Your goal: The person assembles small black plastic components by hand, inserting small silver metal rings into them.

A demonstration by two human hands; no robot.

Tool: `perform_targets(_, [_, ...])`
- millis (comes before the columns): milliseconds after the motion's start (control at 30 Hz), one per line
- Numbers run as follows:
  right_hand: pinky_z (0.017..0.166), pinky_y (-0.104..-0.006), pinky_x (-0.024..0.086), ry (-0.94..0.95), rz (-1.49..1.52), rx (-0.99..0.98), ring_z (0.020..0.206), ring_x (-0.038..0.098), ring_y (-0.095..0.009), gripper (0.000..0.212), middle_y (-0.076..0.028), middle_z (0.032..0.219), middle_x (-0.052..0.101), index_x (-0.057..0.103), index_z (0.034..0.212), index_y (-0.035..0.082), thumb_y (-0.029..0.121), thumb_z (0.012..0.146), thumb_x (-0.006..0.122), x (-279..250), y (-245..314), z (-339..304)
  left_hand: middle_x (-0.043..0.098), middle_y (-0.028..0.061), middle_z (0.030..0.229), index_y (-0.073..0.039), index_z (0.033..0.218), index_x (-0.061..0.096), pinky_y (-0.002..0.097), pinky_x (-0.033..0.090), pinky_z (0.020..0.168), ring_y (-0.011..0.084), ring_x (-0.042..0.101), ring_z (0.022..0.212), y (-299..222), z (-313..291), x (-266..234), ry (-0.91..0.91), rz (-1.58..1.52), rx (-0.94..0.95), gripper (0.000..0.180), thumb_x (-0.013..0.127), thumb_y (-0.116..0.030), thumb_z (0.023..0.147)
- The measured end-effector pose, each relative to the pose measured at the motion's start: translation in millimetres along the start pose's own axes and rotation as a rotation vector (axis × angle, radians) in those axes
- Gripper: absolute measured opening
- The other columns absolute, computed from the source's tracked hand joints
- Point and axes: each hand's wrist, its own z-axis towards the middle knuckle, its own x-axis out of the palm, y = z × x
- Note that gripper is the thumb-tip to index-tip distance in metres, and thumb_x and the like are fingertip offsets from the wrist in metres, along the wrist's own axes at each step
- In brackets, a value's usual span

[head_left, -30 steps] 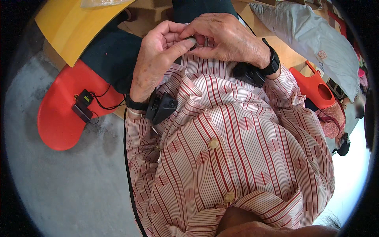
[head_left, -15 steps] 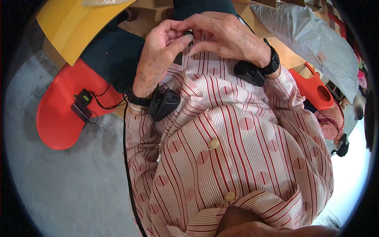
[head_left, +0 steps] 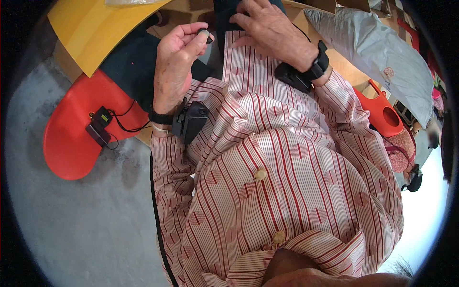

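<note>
A small black piece (head_left: 206, 35), its kind too small to make out, is pinched between the thumb and index finger of my left hand (head_left: 173, 69). That hand is raised over my lap. Across from it, my right hand (head_left: 275, 38) hangs over the dark trousers (head_left: 226, 14) near the top edge of the view, its fingers bent but apart. I see nothing held in it, though some fingertips are partly hidden. Each wrist carries a black strap with a black device, one by the left wrist (head_left: 191, 119) and one by the right (head_left: 292, 77).
A yellow board (head_left: 95, 33) juts in at upper left. A red chair seat (head_left: 71, 138) bears a small black box (head_left: 99, 125) with cables. To the right lie a grey-white plastic sack (head_left: 377, 57) and a red-orange plastic piece (head_left: 382, 112).
My hands were together at the small black piece. The right hand has let go and moved away, up and forward; the left has drawn back leftward with the piece.
</note>
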Motion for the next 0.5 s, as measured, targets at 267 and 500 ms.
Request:
perform_targets(267, [0.056,-0.0271,0.045,0.195,0.286,-0.045,0.061,0.054,-0.018,0.025,-0.006,0.075,0.057,0.059,0.097,0.007,0.020,0.077,0.068,10,-13,-10,0.062,0.0074,0.092,0.004,0.109,0.054,0.0213,0.043,0.074,0.0080,0.054,0.075,-4,0,5,0.032,-0.061,-0.062,0.028,0.059,-0.010,0.086])
perform_targets(500, [0.054,-0.0368,0.042,0.370,0.712,0.282,0.059,0.056,-0.029,0.019,-0.012,0.066,0.055,0.055,0.087,0.008,0.024,0.081,0.063,-14,7,-6,0.060,0.0043,0.093,0.003,0.112,0.052,0.0221,0.042,0.076,0.0091,0.054,0.079,-5,0,11,0.084,-0.006,-0.063,0.029,0.057,-0.011,0.087])
